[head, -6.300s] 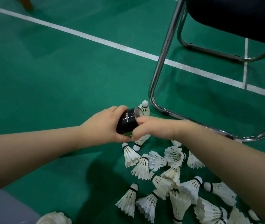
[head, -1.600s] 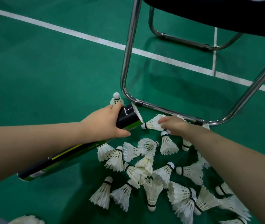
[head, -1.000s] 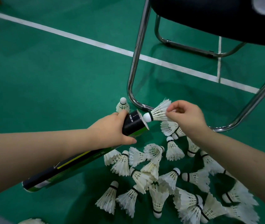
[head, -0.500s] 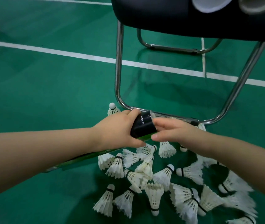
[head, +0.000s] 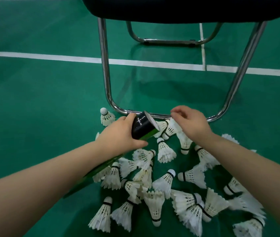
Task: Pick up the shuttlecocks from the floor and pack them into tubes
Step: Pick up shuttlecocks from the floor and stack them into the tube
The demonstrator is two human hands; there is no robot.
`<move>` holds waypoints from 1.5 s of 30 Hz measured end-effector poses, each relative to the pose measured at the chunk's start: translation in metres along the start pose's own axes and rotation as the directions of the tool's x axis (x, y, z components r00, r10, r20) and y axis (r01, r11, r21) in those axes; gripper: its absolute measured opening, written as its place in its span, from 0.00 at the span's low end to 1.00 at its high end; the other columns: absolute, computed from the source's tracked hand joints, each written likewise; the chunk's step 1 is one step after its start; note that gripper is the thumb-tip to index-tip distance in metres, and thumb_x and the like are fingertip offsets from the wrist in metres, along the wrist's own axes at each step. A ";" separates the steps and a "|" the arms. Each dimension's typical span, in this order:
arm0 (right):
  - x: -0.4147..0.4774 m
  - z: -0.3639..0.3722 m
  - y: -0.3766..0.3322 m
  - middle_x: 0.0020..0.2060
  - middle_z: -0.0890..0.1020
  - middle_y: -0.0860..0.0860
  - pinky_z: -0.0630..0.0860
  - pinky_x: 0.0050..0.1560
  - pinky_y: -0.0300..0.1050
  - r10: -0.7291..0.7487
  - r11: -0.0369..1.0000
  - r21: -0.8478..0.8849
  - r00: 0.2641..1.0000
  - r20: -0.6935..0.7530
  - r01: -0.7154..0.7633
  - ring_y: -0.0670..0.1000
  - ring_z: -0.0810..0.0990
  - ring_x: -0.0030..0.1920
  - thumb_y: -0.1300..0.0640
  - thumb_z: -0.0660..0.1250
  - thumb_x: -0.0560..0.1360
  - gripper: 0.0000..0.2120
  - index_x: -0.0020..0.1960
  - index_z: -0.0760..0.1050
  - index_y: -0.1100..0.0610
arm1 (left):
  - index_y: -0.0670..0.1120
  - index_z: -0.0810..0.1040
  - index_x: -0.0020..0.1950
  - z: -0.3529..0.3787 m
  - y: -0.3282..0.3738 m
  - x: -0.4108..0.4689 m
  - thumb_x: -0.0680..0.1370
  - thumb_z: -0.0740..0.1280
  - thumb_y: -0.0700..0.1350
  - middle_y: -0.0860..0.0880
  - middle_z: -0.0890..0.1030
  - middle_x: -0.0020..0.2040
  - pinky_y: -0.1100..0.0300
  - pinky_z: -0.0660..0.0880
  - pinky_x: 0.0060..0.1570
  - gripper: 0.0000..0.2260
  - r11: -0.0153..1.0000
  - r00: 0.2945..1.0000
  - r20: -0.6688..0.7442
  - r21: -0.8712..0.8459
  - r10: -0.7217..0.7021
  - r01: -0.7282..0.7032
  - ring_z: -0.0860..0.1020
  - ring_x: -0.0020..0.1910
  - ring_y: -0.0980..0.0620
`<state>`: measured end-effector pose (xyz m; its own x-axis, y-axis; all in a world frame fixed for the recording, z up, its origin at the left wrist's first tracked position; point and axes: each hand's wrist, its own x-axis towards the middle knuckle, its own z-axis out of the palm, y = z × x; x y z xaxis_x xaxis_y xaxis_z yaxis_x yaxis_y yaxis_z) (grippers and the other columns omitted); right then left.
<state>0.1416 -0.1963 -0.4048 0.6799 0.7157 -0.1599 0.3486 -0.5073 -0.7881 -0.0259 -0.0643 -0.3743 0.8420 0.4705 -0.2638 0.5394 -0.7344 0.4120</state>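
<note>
My left hand [head: 120,134] grips a black-and-green shuttlecock tube [head: 141,128] near its open mouth, which points right; the tube runs back under my forearm. My right hand [head: 191,124] is just right of the mouth, low over the floor, its fingers closed on the feather skirt of a white shuttlecock [head: 170,129] whose cork points at the tube. Several more white shuttlecocks [head: 165,149] lie scattered on the green floor below both hands. One shuttlecock [head: 106,117] stands alone to the left of the tube.
A chair with a dark seat [head: 187,9] and a chrome tube frame [head: 105,69] stands right behind the pile; its floor bar runs just beyond my hands. White court lines [head: 42,56] cross the green floor.
My right hand has left the tube mouth, where it pushed a shuttlecock in, and moved right and down onto another shuttlecock on the floor. The left hand still holds the tube.
</note>
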 end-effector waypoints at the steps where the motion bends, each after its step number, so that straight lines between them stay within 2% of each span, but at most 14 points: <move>1: 0.008 0.001 0.014 0.55 0.79 0.50 0.70 0.55 0.44 0.016 0.988 -0.156 1.000 0.012 -0.014 0.49 0.76 0.55 0.48 0.61 0.77 0.16 0.62 0.73 0.53 | 0.52 0.62 0.67 0.001 -0.001 0.001 0.66 0.72 0.60 0.51 0.73 0.51 0.54 0.76 0.50 0.34 1.000 1.000 -0.008 0.009 -0.012 0.012 0.74 0.48 0.51; 3: 0.019 0.005 0.037 0.65 0.73 0.50 0.67 0.65 0.51 0.016 0.918 -0.397 0.998 0.061 0.010 0.52 0.70 0.65 0.43 0.62 0.75 0.27 0.70 0.63 0.52 | 0.52 0.62 0.66 0.006 -0.001 0.001 0.66 0.72 0.60 0.51 0.71 0.50 0.55 0.76 0.48 0.34 0.999 1.000 -0.013 0.037 -0.020 0.020 0.73 0.47 0.52; 6: 0.026 0.016 0.063 0.70 0.67 0.50 0.56 0.70 0.54 -0.001 0.786 -0.610 0.988 0.157 0.098 0.52 0.63 0.70 0.36 0.62 0.72 0.38 0.74 0.55 0.51 | 0.51 0.62 0.66 0.014 -0.001 0.003 0.66 0.71 0.62 0.51 0.71 0.49 0.55 0.76 0.47 0.34 0.997 1.000 -0.006 0.075 -0.029 0.029 0.74 0.47 0.50; 10: 0.028 0.022 0.076 0.65 0.73 0.50 0.55 0.69 0.54 0.007 0.747 -0.658 0.989 0.150 0.095 0.52 0.67 0.67 0.35 0.63 0.70 0.36 0.71 0.61 0.51 | 0.51 0.62 0.65 0.020 -0.003 0.007 0.65 0.71 0.63 0.50 0.73 0.51 0.53 0.77 0.47 0.35 0.996 0.999 -0.007 0.084 -0.033 0.034 0.75 0.48 0.50; 16: 0.022 0.027 0.079 0.47 0.80 0.50 0.67 0.58 0.49 -0.005 0.881 -0.472 0.999 0.043 0.025 0.52 0.77 0.52 0.47 0.64 0.74 0.13 0.53 0.76 0.54 | 0.52 0.62 0.67 0.020 -0.003 0.010 0.65 0.72 0.62 0.52 0.71 0.49 0.56 0.75 0.46 0.36 0.996 0.998 -0.032 0.072 -0.048 0.050 0.74 0.47 0.50; 18: 0.017 0.027 0.074 0.40 0.79 0.49 0.70 0.53 0.50 -0.027 0.920 -0.390 1.000 0.014 0.030 0.51 0.77 0.45 0.49 0.62 0.76 0.10 0.50 0.76 0.55 | 0.51 0.61 0.67 0.020 -0.002 0.010 0.65 0.72 0.62 0.52 0.70 0.49 0.56 0.75 0.47 0.36 0.996 0.998 -0.034 0.075 -0.048 0.050 0.74 0.47 0.50; 21: 0.010 0.018 0.055 0.32 0.73 0.45 0.68 0.40 0.42 -0.029 0.998 -0.064 0.997 -0.075 0.024 0.47 0.71 0.36 0.52 0.63 0.77 0.07 0.46 0.75 0.56 | 0.51 0.61 0.68 0.021 -0.002 0.009 0.65 0.71 0.62 0.53 0.69 0.48 0.57 0.74 0.46 0.37 0.996 0.998 -0.041 0.078 -0.047 0.050 0.74 0.47 0.51; 23: 0.004 0.010 0.040 0.32 0.73 0.45 0.68 0.36 0.36 -0.030 0.983 0.175 0.992 -0.125 0.052 0.44 0.71 0.34 0.55 0.64 0.77 0.06 0.42 0.75 0.55 | 0.51 0.61 0.68 0.020 -0.002 0.008 0.65 0.71 0.62 0.53 0.69 0.49 0.56 0.74 0.46 0.37 0.996 0.998 -0.047 0.073 -0.047 0.050 0.74 0.48 0.51; 26: -0.004 0.005 0.019 0.32 0.75 0.44 0.70 0.40 0.32 -0.078 0.939 0.319 0.981 -0.175 0.131 0.41 0.73 0.35 0.57 0.65 0.76 0.08 0.39 0.74 0.51 | 0.52 0.61 0.68 0.018 0.000 0.008 0.66 0.71 0.62 0.53 0.70 0.50 0.58 0.73 0.44 0.36 0.996 0.997 -0.059 0.069 -0.045 0.049 0.73 0.47 0.52; 33: -0.008 -0.003 -0.013 0.34 0.77 0.42 0.72 0.47 0.36 -0.096 0.924 0.335 0.961 -0.259 0.182 0.38 0.74 0.38 0.57 0.66 0.75 0.11 0.36 0.74 0.46 | 0.52 0.60 0.69 0.014 0.000 0.006 0.66 0.71 0.62 0.50 0.74 0.57 0.58 0.71 0.45 0.37 0.997 0.995 -0.081 0.051 -0.050 0.054 0.74 0.51 0.49; 36: -0.014 0.003 -0.024 0.36 0.79 0.45 0.74 0.49 0.44 -0.096 0.928 0.345 0.985 -0.142 0.140 0.46 0.76 0.40 0.57 0.66 0.75 0.10 0.37 0.76 0.47 | 0.52 0.59 0.69 0.014 0.001 0.005 0.65 0.71 0.62 0.49 0.74 0.57 0.57 0.72 0.46 0.38 0.997 0.996 -0.080 0.055 -0.048 0.053 0.75 0.51 0.50; 39: -0.021 0.012 -0.030 0.36 0.79 0.48 0.73 0.45 0.45 -0.111 0.962 0.259 0.989 0.094 0.083 0.48 0.76 0.39 0.54 0.62 0.77 0.10 0.39 0.77 0.49 | 0.52 0.61 0.68 0.013 0.004 0.005 0.65 0.72 0.62 0.50 0.74 0.54 0.58 0.73 0.45 0.37 0.998 0.995 -0.087 0.042 -0.038 0.042 0.75 0.48 0.50; 42: -0.023 0.018 -0.032 0.45 0.82 0.58 0.73 0.54 0.49 -0.108 0.966 0.258 0.951 0.289 0.031 0.56 0.79 0.48 0.47 0.56 0.79 0.16 0.45 0.79 0.53 | 0.52 0.63 0.65 0.011 0.009 0.004 0.65 0.72 0.61 0.52 0.73 0.51 0.59 0.70 0.42 0.34 0.999 0.995 -0.099 0.032 -0.022 0.025 0.73 0.46 0.52; 45: -0.022 0.017 -0.039 0.46 0.82 0.49 0.71 0.52 0.39 -0.073 0.972 0.234 0.892 0.447 -0.038 0.49 0.79 0.50 0.42 0.56 0.77 0.19 0.46 0.80 0.53 | 0.52 0.64 0.64 0.011 0.011 0.003 0.65 0.72 0.60 0.54 0.71 0.51 0.58 0.71 0.43 0.32 0.999 0.995 -0.095 0.039 0.012 -0.008 0.73 0.47 0.52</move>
<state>0.1022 -0.1837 -0.3810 0.2924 0.8896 -0.3508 0.1624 -0.4077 -0.8986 -0.0177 -0.0765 -0.3806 0.8446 0.5062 -0.1745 0.5321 -0.7566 0.3802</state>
